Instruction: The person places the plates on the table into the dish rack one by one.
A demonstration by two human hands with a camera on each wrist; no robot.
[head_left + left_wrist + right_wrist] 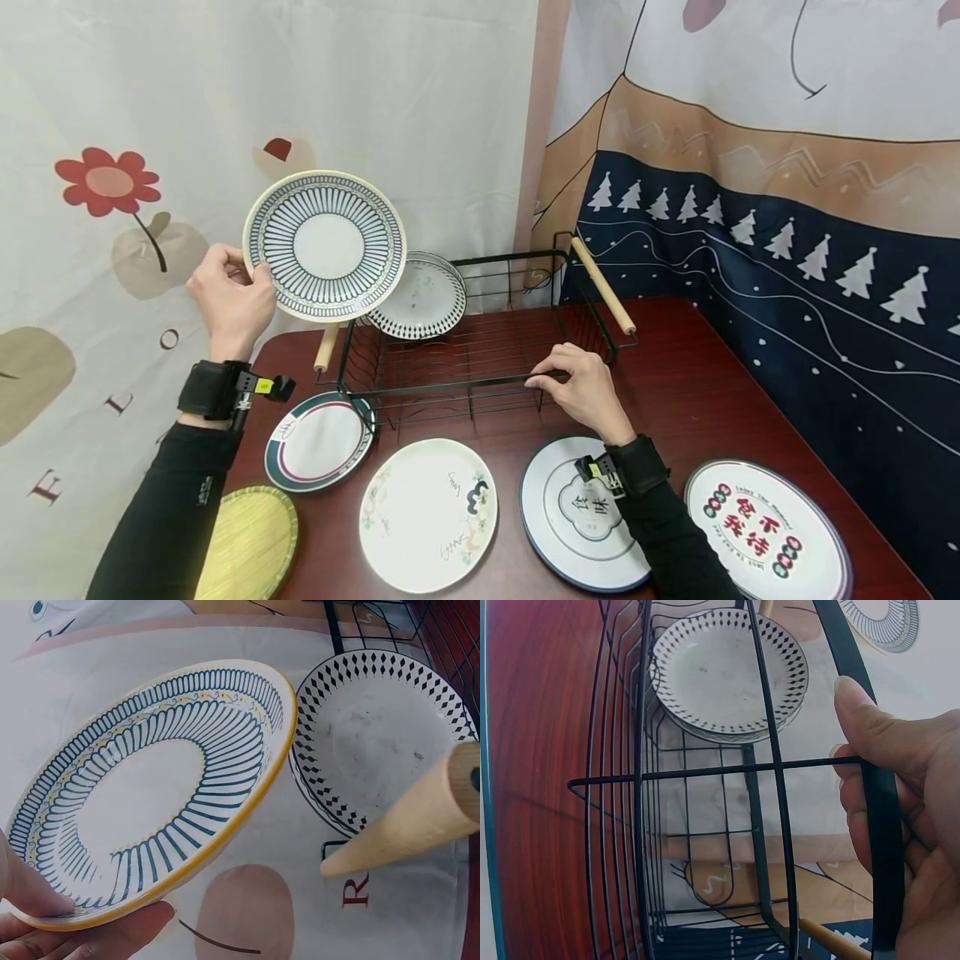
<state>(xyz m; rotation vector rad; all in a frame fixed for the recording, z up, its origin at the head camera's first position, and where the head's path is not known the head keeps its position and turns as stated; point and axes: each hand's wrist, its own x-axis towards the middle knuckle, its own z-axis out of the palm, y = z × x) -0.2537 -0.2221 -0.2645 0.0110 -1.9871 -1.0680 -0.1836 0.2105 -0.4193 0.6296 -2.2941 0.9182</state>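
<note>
Nearest the head camera, four round printed plates (pixel 428 513) and a woven bamboo mat (pixel 251 542) lie on the dark red wooden table (pixel 697 375). Behind them stands the black wire dish rack (pixel 480 350) with a diamond-rimmed white plate (pixel 417 297) upright inside. Right hand (pixel 583 390) grips its front rail. Left hand (pixel 231 298) pinches the blue-striped, yellow-edged plate (pixel 326 245), raised above the rack's left end.

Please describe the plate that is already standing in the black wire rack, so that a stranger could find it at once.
Look at the black wire rack on the dark red table. At its far left end one plate stands on edge. Alone among the plates, it has a rim of small black diamonds around a plain white centre.
</note>
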